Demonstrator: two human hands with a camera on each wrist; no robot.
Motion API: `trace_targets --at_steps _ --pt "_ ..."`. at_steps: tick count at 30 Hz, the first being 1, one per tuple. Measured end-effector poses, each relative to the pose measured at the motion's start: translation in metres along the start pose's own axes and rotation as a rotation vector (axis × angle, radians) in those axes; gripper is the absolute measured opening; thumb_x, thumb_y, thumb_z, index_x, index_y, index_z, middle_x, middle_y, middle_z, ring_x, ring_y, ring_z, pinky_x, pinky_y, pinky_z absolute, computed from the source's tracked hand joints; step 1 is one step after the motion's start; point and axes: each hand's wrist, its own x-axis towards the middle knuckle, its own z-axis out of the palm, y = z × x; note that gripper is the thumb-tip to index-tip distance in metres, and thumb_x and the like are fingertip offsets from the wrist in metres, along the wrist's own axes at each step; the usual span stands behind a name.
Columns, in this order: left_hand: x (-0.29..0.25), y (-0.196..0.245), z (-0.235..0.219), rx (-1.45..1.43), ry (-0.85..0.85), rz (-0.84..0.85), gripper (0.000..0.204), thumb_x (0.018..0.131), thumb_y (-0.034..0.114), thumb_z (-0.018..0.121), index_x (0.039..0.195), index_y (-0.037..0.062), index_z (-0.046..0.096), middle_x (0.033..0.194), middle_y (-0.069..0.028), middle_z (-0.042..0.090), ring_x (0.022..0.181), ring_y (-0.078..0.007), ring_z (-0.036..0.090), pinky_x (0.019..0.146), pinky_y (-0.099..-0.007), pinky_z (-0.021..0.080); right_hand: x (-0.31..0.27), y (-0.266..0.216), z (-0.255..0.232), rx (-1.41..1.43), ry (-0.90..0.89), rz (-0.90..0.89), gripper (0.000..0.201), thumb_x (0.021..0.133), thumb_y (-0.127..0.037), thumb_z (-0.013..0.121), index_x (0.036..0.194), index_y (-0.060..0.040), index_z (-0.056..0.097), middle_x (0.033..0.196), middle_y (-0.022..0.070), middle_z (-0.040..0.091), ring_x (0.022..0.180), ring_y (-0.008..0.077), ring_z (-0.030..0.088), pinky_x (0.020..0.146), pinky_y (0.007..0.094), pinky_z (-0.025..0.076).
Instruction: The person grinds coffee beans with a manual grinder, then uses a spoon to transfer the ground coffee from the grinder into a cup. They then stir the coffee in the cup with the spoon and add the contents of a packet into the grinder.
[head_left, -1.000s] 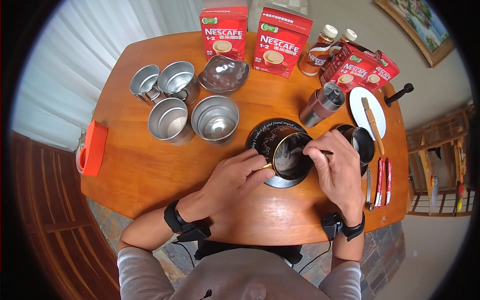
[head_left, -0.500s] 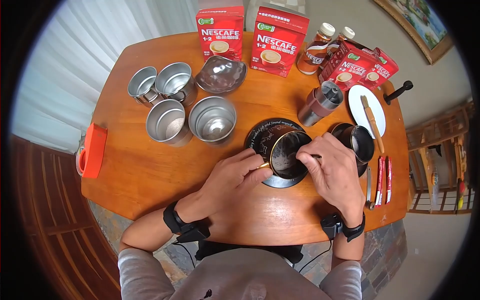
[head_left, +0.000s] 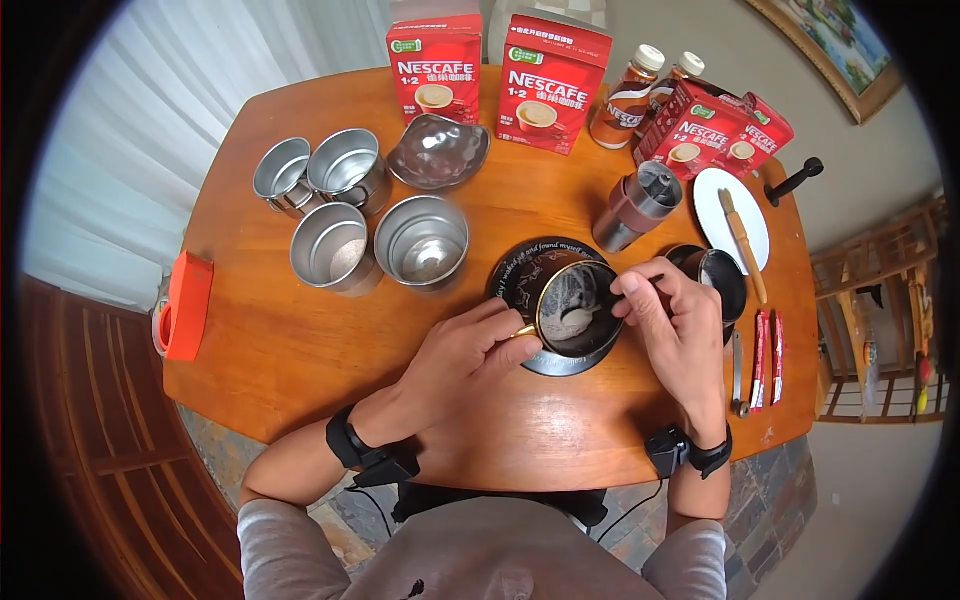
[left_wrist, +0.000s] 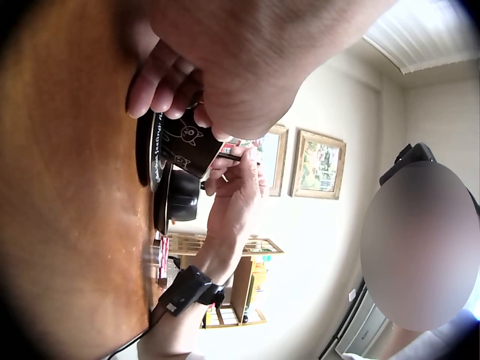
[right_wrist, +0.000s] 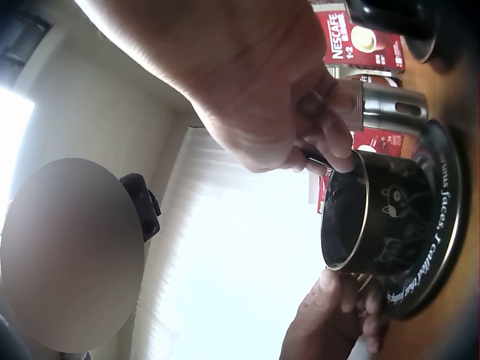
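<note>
Black cup (head_left: 562,285) is resting on a saucer (head_left: 565,367), right of centre on the glossy table (head_left: 300,350), left fingers (head_left: 499,327) gripping its handle (head_left: 526,331), right fingers (head_left: 638,297) pinching a thin utensil (left_wrist: 229,157); curtains (head_left: 130,160) are hanging upper left, a painting (head_left: 830,45) upper right.

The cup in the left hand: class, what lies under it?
A black saucer, its lettered rim showing; the cup covers the saucer's middle, which cannot be seen.

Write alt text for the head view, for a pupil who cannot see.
A person's left hand grips the gold handle of a black cup on a dark saucer; the right hand holds a spoon in it. Metal cups and red boxes stand farther back.
</note>
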Motion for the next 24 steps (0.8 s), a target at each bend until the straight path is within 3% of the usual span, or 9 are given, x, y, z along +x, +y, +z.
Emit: trace_targets --at_steps 4,9,13,24 --pt "0.0 0.0 -0.001 -0.047 -0.01 -0.045 0.018 0.107 0.016 0.064 0.101 -0.0016 0.063 0.087 -0.0074 0.051 0.074 -0.0186 0.051 0.066 -0.0343 0.043 -0.001 0.001 0.003 0.131 -0.021 0.159 0.023 0.105 -0.018 0.068 0.1 0.004 0.073 0.076 0.0089 0.075 0.064 0.0108 0.07 0.06 0.0268 0.054" --pt "0.0 0.0 0.0 -0.104 -0.013 -0.068 0.021 0.109 0.019 0.062 0.103 -0.0012 0.063 0.089 -0.0044 0.053 0.074 -0.0125 0.053 0.064 -0.0302 0.045 -0.001 0.005 0.006 0.307 -0.035 0.286 0.024 0.106 -0.019 0.067 0.1 0.0028 0.074 0.076 0.0083 0.075 0.064 0.01 0.07 0.057 0.024 0.051" --pt "0.0 0.003 -0.002 -0.189 -0.024 -0.198 0.027 0.111 0.023 0.059 0.096 0.0004 0.061 0.084 -0.0014 0.054 0.071 -0.009 0.054 0.062 -0.0275 0.048 0.003 0.002 0.002 0.422 -0.007 0.36 0.025 0.108 -0.022 0.065 0.1 0.0011 0.073 0.076 0.0083 0.075 0.063 0.0096 0.071 0.052 0.0213 0.047" --pt "0.0 0.001 -0.004 -0.261 -0.041 -0.265 0.037 0.112 0.032 0.057 0.088 0.0042 0.058 0.075 0.0017 0.056 0.065 -0.0063 0.053 0.06 -0.025 0.046 0.01 0.018 0.0 0.505 0.08 0.333 0.028 0.109 -0.024 0.062 0.099 0.0007 0.07 0.076 0.0106 0.075 0.059 0.0107 0.071 0.046 0.0203 0.047"
